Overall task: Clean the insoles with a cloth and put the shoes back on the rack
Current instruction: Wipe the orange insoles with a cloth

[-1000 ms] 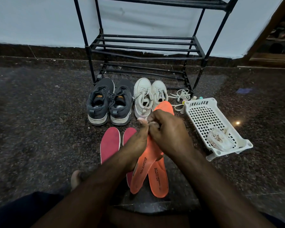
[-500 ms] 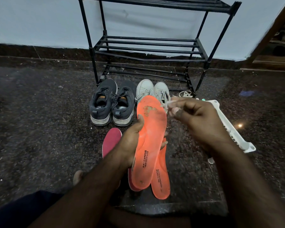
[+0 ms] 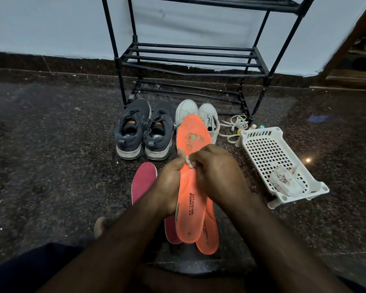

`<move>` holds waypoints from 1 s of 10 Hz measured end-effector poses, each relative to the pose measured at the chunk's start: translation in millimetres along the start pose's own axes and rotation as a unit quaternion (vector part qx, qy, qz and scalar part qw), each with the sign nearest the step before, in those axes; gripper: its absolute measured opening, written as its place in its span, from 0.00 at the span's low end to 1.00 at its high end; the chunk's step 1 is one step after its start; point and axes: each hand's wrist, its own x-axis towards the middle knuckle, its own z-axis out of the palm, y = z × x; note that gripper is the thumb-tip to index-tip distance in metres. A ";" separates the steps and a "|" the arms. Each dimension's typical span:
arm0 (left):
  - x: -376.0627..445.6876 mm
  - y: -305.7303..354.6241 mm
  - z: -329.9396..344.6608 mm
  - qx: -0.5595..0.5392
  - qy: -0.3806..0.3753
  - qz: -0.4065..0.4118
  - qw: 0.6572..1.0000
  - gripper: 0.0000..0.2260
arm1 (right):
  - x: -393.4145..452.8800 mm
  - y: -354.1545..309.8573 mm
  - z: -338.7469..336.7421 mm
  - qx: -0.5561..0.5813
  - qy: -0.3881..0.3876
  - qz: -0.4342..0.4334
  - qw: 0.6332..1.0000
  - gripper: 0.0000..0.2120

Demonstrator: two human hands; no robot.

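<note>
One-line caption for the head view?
Left hand holds an orange insole while right hand wipes it; shoes wait before the rack.

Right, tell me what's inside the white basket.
The white basket holds one crumpled whitish packet at its near end; the rest of the perforated floor is bare. What the packet contains, or whether anything lies beneath it, cannot be seen.

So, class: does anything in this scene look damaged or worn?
Yes. The orange insole held in the left hand has a pale, patchy worn area near its toe end, where the surface looks peeled.
</note>
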 end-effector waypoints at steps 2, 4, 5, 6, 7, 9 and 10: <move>-4.7 -1.1 3.8 -0.037 0.027 0.014 0.999 0.40 | -4.2 -7.3 -3.7 0.017 -0.057 0.039 0.997 0.09; -7.1 -0.1 5.9 -0.061 -0.009 0.019 0.998 0.34 | -4.2 -12.7 1.0 0.025 -0.030 0.053 0.998 0.07; -4.9 0.1 3.4 -0.053 -0.020 0.012 0.998 0.37 | -4.9 -10.2 -5.0 0.011 -0.101 0.048 0.994 0.08; -0.5 -0.7 -1.0 -0.049 -0.042 0.003 0.998 0.49 | -2.9 -6.2 -11.0 0.058 -0.112 0.073 0.989 0.05; -2.4 0.1 1.2 -0.061 -0.056 0.007 0.997 0.45 | -1.5 -8.5 -7.2 0.073 -0.042 0.070 0.994 0.04; 2.6 0.1 -5.3 -0.044 -0.056 0.002 0.997 0.52 | -4.0 -12.5 -8.7 0.038 -0.144 0.040 0.988 0.06; 3.1 0.2 -5.9 -0.058 -0.066 0.000 0.996 0.51 | -4.2 -11.9 -11.1 0.061 -0.097 0.062 0.991 0.05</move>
